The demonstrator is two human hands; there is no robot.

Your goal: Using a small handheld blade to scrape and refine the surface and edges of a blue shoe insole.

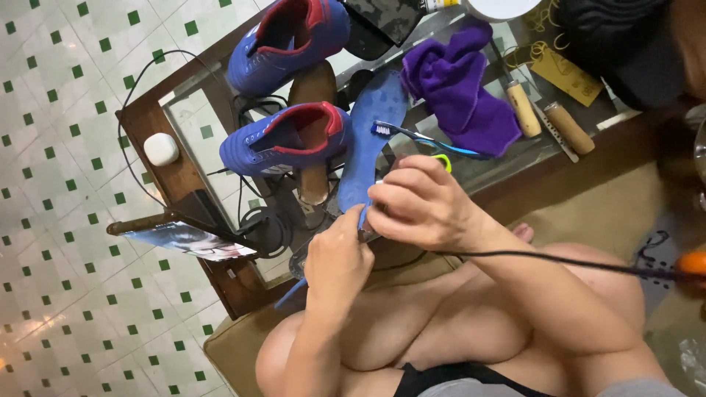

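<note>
Taking the blue insole as landmark: far to its left a small white case sits near the corner of the glass-topped surface, close to the edge. Just left of the insole two blue shoes rest on wooden forms, openings up, probably to keep their shape. The left hand is closed on the insole's near end, below it, likely steadying it. The right hand, just right of that end, is closed around a blue toothbrush whose bristles lie over the insole. Right of the insole lie a purple cloth and two wooden-handled tools. Open room on the surface is scant; the near edge runs just beyond the hands.
</note>
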